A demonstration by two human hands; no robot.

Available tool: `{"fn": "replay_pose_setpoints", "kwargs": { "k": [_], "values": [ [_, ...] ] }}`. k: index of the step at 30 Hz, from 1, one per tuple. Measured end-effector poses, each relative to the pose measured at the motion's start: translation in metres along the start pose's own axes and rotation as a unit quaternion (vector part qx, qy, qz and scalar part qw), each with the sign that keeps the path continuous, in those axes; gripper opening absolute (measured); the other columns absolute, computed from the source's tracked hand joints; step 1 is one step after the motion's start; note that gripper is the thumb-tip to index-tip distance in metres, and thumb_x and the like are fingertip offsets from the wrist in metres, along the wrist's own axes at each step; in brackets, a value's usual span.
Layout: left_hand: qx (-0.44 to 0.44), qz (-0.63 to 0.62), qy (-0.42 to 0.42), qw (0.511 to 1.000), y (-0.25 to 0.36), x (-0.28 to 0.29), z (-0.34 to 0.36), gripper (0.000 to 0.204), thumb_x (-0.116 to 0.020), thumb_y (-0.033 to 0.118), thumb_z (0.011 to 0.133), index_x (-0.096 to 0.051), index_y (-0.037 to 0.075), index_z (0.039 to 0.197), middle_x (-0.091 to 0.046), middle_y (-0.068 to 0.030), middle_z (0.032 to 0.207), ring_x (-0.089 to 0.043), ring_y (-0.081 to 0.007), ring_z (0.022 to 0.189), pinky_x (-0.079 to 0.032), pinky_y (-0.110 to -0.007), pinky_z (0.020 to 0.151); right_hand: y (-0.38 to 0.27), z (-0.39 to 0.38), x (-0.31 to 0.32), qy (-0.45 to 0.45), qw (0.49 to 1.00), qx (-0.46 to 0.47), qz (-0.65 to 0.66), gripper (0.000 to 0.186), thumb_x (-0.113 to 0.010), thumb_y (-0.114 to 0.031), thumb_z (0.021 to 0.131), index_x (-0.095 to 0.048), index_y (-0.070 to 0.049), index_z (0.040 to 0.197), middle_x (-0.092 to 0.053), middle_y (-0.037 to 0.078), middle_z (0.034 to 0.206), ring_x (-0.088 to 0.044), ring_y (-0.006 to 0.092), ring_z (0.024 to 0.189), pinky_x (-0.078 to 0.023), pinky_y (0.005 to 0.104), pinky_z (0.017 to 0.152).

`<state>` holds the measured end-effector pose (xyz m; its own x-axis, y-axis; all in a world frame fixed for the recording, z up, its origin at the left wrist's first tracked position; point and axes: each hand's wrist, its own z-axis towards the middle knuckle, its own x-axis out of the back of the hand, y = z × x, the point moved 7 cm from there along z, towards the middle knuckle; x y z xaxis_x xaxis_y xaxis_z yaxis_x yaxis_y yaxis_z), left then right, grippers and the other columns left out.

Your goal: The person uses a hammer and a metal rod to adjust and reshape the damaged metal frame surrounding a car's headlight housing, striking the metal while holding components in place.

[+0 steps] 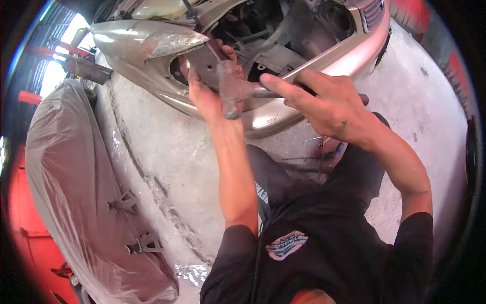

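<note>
My right hand (324,101) grips the handle of a metal hammer (228,86), which lies across the middle of the view with its head over my left forearm and hand. My left hand (202,91) reaches into the opening at the car's front corner, its fingers wrapped round a flat dark metal plate (206,63) with a hole, partly hidden by the hammer head. Just beyond is a champagne-coloured car fender (126,45) with a rough, scuffed patch; the bumper (268,121) curves beneath both hands, and the exposed front bay (273,30) shows dark parts.
A covered long object (76,167) with stands (144,243) beside it lines the left, near a red cabinet (23,202). My knees are bent over the worn pale floor (415,101). A thin metal rod (319,152) is below the bumper. Red-and-grey items (415,15) border the upper right.
</note>
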<state>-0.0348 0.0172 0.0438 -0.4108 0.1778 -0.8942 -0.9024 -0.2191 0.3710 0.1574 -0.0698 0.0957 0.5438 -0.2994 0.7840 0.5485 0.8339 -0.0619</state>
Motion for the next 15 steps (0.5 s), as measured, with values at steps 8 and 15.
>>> {"fn": "replay_pose_setpoints", "kwargs": {
  "k": [8, 15],
  "values": [
    [0.076, -0.173, -0.057, 0.980, -0.008, -0.004, -0.001, 0.042, -0.044, 0.036, 0.104, -0.060, 0.008, 0.132, -0.068, -0.0140, 0.119, -0.066, -0.0296, 0.102, -0.050, -0.034, 0.071, -0.005, 0.053, 0.008, 0.010, 0.995, 0.035, -0.093, 0.077, -0.063, 0.002, 0.079, -0.052, -0.023, 0.152, -0.046, 0.007, 0.074, -0.055, 0.0258, 0.063, -0.046, 0.0394, 0.055],
    [0.046, -0.227, -0.008, 0.973, -0.018, 0.008, 0.009, 0.042, -0.042, 0.036, 0.105, -0.062, 0.005, 0.127, -0.071, -0.0149, 0.114, -0.068, -0.0307, 0.101, -0.056, -0.045, 0.080, -0.003, 0.062, 0.004, -0.067, 0.996, -0.038, -0.045, 0.058, -0.066, -0.002, 0.091, -0.055, -0.009, 0.147, -0.056, 0.013, 0.080, -0.059, 0.0307, 0.069, -0.049, 0.0405, 0.065]
  ]
}}
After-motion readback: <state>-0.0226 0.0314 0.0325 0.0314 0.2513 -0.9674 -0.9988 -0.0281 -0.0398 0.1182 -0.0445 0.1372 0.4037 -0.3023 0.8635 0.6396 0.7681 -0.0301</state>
